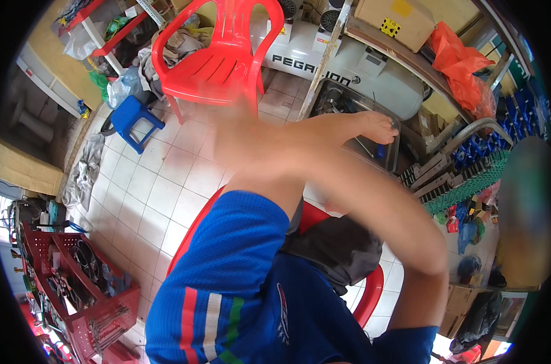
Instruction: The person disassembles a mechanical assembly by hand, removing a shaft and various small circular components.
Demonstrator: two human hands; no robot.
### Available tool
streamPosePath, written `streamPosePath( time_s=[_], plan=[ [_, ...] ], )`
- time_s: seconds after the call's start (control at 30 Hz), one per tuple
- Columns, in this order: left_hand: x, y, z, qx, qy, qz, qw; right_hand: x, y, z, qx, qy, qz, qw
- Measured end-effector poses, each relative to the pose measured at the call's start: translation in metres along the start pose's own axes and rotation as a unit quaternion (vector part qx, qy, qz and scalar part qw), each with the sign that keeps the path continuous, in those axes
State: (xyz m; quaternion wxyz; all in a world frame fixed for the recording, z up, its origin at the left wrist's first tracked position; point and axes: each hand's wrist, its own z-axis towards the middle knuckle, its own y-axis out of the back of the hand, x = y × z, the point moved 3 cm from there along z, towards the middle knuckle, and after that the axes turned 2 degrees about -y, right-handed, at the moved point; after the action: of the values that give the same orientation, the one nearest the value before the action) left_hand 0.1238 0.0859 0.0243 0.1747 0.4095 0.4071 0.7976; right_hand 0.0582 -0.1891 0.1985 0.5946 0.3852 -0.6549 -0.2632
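My arms cross in front of my body. My left arm comes out of a blue sleeve and bends at the elbow, its forearm pointing right. At its end my left hand [380,127] is curled into a loose fist over a metal tray of tools [392,162]; nothing shows in its fingers, though the palm is hidden. My right forearm reaches leftward across the left one. Near my left elbow, my right hand [230,130] is smeared by motion, so its fingers cannot be made out. Whether it touches the elbow is unclear.
I sit on a red plastic chair [378,290]. A second red chair [210,74] faces me, with a blue stool [135,119] left of it. A red tool cart [100,315] stands at lower left. Behind are a white tank [300,51] and a shelf with a cardboard box [392,19].
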Motion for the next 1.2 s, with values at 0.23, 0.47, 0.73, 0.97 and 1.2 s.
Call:
streamPosePath(
  time_s=[0.23,0.47,0.73,0.97,1.2],
  plan=[
    [-0.006,-0.004,-0.014,-0.006,-0.007,-0.017,1.0,-0.023,-0.034,0.024,0.145,-0.043,-0.02,0.988],
    [0.014,-0.012,-0.033,0.053,0.015,0.036,0.998,-0.059,0.003,0.025,0.045,-0.11,-0.123,0.985],
    [0.016,0.028,-0.027,0.095,0.005,-0.021,0.995,-0.073,0.032,0.02,-0.017,0.06,0.55,0.833],
    [0.023,0.013,-0.031,0.079,-0.015,0.037,0.996,-0.076,0.04,0.032,0.265,0.273,0.739,0.556],
    [0.019,0.011,-0.019,0.062,-0.005,0.036,0.997,-0.061,0.001,0.036,-0.01,0.081,0.247,0.965]
  ],
)
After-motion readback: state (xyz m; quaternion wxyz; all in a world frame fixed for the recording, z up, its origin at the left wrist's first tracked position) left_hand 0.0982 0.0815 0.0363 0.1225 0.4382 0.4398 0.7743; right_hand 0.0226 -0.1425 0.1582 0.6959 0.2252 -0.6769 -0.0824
